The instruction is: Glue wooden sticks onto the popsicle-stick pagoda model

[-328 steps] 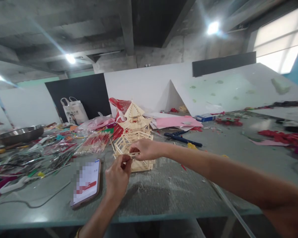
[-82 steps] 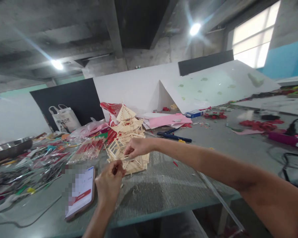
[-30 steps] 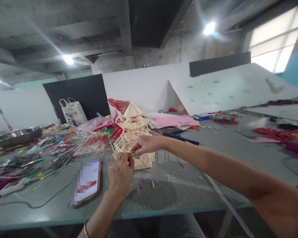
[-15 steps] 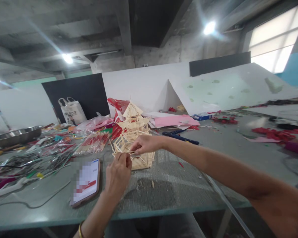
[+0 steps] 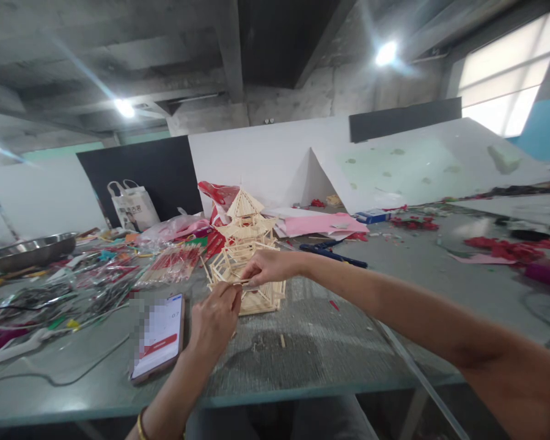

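Note:
A tiered pagoda model [image 5: 245,227] built of pale wooden sticks stands upright on the table. In front of its lower tiers my two hands meet. My left hand [image 5: 216,313] is closed, its fingertips pinched on a thin wooden stick [image 5: 242,282]. The fingers of my right hand [image 5: 271,267] are also pinched together, at the other end of that stick. Whether the stick touches the model cannot be made out, since my hands cover part of the lower tiers.
A phone [image 5: 159,342] with a lit screen lies left of my left hand. Beyond it are bundled red-tipped sticks [image 5: 172,263] in plastic, tangled wires and a metal bowl [image 5: 32,250]. Dark blue pliers [image 5: 334,253] lie right of the model. One wood scrap [image 5: 283,341] rests near the front edge.
My left hand has shifted slightly left and turned, with its fingertips still by the stick. My right hand stays nearly where it was.

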A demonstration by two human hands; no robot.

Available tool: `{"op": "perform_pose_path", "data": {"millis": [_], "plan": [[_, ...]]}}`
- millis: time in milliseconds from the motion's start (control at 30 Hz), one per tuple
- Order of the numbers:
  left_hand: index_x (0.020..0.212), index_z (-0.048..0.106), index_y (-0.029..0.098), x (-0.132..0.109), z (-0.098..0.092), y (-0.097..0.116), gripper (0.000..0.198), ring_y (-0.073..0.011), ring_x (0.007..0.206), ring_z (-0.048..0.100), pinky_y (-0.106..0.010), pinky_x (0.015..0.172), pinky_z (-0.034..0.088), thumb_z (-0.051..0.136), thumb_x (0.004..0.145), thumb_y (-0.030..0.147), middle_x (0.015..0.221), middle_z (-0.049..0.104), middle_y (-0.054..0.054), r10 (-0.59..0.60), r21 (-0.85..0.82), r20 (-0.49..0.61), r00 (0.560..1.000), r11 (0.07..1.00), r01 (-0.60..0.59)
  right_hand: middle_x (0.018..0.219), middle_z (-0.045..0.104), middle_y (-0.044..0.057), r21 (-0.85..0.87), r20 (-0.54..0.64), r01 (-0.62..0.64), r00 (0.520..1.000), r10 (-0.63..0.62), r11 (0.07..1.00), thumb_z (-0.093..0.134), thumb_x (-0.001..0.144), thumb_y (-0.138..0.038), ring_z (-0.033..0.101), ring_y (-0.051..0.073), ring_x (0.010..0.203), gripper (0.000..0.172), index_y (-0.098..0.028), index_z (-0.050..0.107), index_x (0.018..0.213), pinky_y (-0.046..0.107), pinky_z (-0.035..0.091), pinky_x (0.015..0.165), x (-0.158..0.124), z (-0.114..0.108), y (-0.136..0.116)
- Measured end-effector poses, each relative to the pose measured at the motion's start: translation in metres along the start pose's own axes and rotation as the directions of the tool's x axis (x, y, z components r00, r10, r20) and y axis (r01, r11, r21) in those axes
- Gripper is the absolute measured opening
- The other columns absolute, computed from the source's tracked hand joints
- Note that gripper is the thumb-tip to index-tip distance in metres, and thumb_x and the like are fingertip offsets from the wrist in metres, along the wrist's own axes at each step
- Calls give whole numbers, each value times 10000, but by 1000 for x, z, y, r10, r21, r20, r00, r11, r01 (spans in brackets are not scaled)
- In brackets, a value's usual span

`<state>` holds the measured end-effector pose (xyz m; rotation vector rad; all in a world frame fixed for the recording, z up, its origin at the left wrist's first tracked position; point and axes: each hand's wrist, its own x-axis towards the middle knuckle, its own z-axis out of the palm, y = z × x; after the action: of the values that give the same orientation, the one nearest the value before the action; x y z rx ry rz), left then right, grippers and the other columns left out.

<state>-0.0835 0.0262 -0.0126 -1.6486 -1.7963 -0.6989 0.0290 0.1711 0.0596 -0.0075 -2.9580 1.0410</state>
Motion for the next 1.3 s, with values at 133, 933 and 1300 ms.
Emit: {"op": "perform_pose_path", "data": {"millis": [133,933,1300], "plan": [[846,646,215,1,-1,-1,263,-130,701,627,-240,512,367,387,889,229,854,677,-7,27,79,64,998,996,-32,605,522,-42,-27,-8,19,1000,-19,999,515,714,-45,424,57,583,272,-112,683,918,166,318,560,0,0,0],[804,657,195,1,8,-11,233,-121,646,628,-207,503,409,433,865,211,774,674,-10,152,26,-81,985,988,-150,556,421,-58,-107,6,77,997,-76,991,493,719,-72,354,54,538,254,-120,679,886,170,282,523,-2,-2,-1],[858,654,183,2,8,-12,207,-131,664,633,-212,503,430,450,856,212,839,683,-23,149,17,-65,987,989,-148,600,502,-47,-30,10,39,999,-38,999,494,732,-66,421,57,583,261,-104,673,917,164,319,550,-3,0,-7]]}}
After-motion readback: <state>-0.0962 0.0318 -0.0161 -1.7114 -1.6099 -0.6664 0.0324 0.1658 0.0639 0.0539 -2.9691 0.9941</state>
